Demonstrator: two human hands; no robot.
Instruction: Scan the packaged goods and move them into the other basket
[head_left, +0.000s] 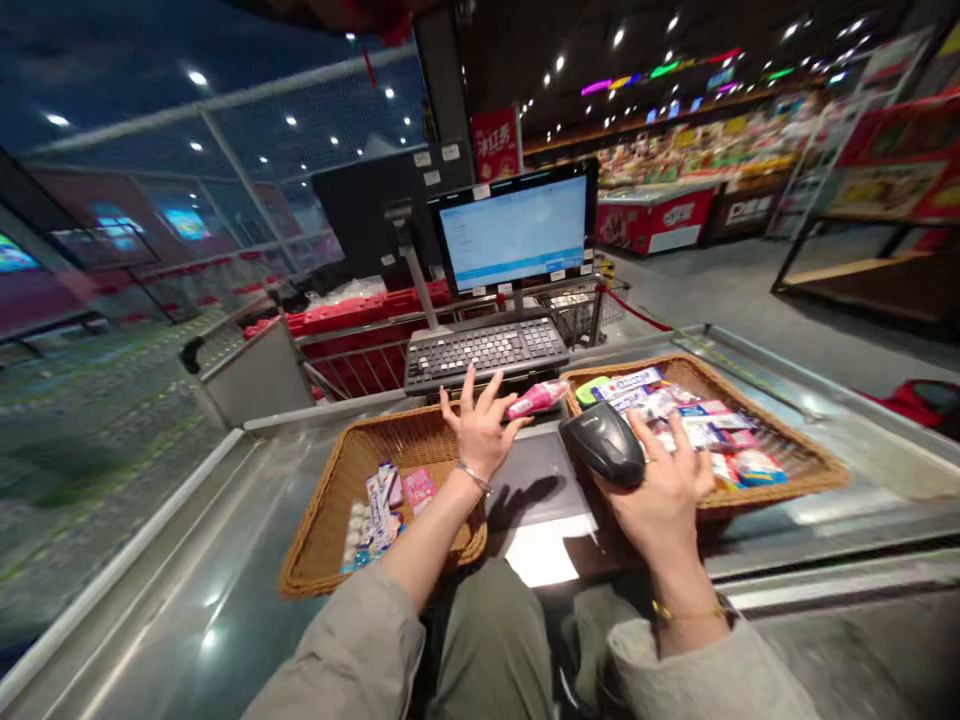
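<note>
My left hand (481,435) is over the right edge of the left wicker basket (315,520), back of the hand up. Its thumb and forefinger pinch the end of a small pink packaged item (538,398); the other fingers are spread. A black handheld barcode scanner (604,442) is gripped in my right hand (667,480), beside the right wicker basket (817,465). That basket is full of small packaged goods (705,425), partly behind the hand and scanner. Several packets (384,500) and a pink packet (419,489) lie in the left basket.
A black keyboard (487,350) and a lit monitor (517,235) stand beyond my hands. Between the baskets is a flat grey panel (536,480) with a bright patch. The metal counter (247,510) extends to both sides. Behind stands a shopping cart with red parts (360,310).
</note>
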